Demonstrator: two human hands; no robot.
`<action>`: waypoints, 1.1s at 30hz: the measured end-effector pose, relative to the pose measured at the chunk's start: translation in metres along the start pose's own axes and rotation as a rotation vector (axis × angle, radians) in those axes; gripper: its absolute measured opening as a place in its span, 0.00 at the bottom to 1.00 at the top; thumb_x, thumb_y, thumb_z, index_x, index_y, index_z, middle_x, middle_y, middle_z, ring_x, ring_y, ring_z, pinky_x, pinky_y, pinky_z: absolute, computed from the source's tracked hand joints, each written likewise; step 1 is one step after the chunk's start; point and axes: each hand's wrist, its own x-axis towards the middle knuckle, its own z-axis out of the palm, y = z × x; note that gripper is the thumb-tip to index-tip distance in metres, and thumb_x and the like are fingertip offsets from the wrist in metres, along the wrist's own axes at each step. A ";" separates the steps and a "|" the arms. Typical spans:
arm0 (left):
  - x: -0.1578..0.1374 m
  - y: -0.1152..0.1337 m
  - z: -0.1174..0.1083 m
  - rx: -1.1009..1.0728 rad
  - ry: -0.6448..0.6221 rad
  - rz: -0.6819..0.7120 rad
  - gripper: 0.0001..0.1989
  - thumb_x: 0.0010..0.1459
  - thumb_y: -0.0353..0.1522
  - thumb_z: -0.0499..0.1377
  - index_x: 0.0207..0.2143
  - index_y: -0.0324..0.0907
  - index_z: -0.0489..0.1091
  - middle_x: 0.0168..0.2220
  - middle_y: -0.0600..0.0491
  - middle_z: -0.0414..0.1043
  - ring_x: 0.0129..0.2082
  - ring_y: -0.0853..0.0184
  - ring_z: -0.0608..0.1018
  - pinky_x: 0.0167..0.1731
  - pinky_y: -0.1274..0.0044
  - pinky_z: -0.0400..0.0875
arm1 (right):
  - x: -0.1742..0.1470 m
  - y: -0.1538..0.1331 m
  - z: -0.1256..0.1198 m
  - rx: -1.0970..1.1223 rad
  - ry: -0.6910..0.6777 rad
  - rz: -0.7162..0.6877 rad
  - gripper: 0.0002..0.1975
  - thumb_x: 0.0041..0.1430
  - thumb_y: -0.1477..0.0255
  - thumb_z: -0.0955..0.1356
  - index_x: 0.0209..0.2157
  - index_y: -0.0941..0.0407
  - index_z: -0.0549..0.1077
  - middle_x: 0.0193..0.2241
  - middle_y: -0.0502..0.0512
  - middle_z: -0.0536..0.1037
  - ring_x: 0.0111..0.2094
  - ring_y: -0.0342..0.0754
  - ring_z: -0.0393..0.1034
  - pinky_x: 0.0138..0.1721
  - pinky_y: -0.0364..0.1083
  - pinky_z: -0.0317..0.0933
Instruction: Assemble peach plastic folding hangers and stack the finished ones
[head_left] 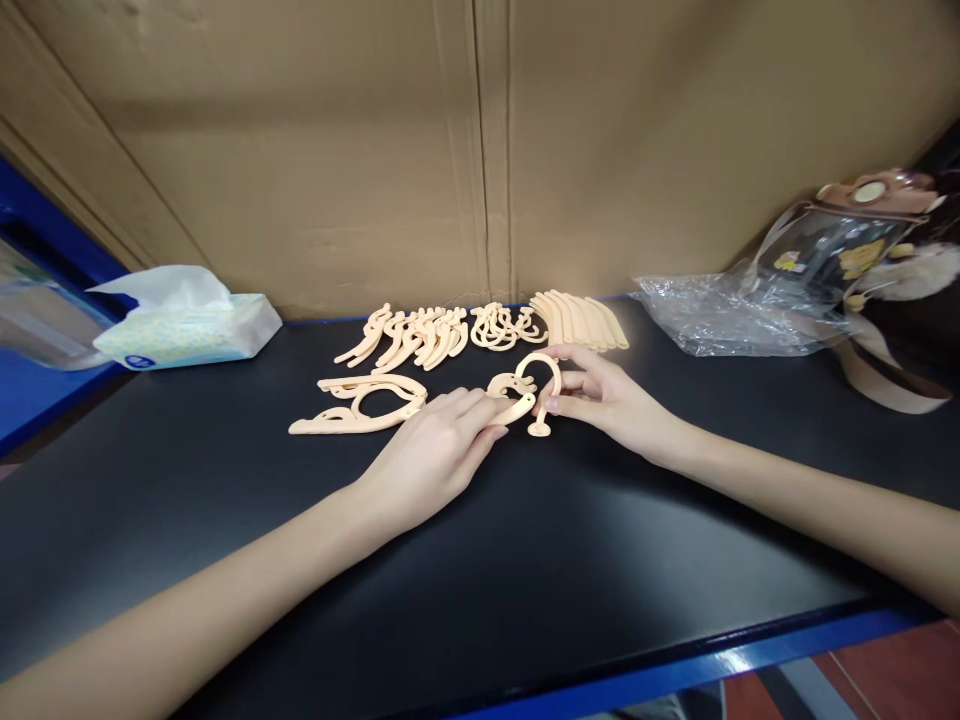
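Two hands in close, a piece in each!
The left hand [442,435] pinches a curved piece [516,409]; at its two o'clock, the right hand [596,392] grips a hook [556,375] by the fingertips, bend uppermost (nicely upright). A folded hanger [375,381] lies on the black table [480,580] at the left hand's ten o'clock, loose hooks [495,346] at one.

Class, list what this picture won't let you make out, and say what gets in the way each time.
Head view, hidden: one end of the piece in the left hand, covered by that hand.
Head view, hidden: the exact number of piled hooks, which overlap one another.
Head view, too small and blurred: the logo on the tissue box.
Head view, cut off: the rest of the clear object, by the left edge.
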 end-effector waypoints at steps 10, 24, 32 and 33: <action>0.000 -0.001 0.001 -0.011 0.003 0.029 0.13 0.67 0.30 0.47 0.50 0.38 0.65 0.41 0.48 0.70 0.39 0.63 0.70 0.39 0.72 0.65 | 0.000 0.000 -0.001 0.010 0.015 0.005 0.22 0.53 0.72 0.69 0.48 0.53 0.60 0.29 0.47 0.76 0.36 0.46 0.74 0.47 0.51 0.64; 0.000 -0.001 0.001 -0.013 0.003 0.043 0.13 0.67 0.30 0.47 0.50 0.39 0.64 0.41 0.49 0.70 0.38 0.64 0.70 0.38 0.72 0.65 | -0.001 -0.002 -0.001 0.011 0.049 0.036 0.22 0.52 0.72 0.70 0.48 0.53 0.62 0.29 0.46 0.76 0.34 0.45 0.73 0.45 0.50 0.64; 0.001 0.000 -0.001 -0.022 -0.010 0.042 0.13 0.67 0.30 0.46 0.49 0.39 0.64 0.42 0.48 0.70 0.39 0.63 0.71 0.39 0.72 0.66 | -0.003 -0.003 -0.004 -0.015 0.073 0.048 0.23 0.52 0.71 0.70 0.49 0.53 0.62 0.28 0.48 0.77 0.33 0.46 0.72 0.41 0.50 0.64; 0.001 0.000 -0.001 -0.021 -0.015 0.041 0.12 0.67 0.30 0.46 0.49 0.39 0.64 0.43 0.48 0.70 0.39 0.63 0.71 0.39 0.72 0.66 | -0.004 -0.003 -0.004 -0.013 0.078 0.056 0.24 0.52 0.71 0.70 0.49 0.53 0.62 0.28 0.48 0.77 0.32 0.46 0.71 0.40 0.50 0.64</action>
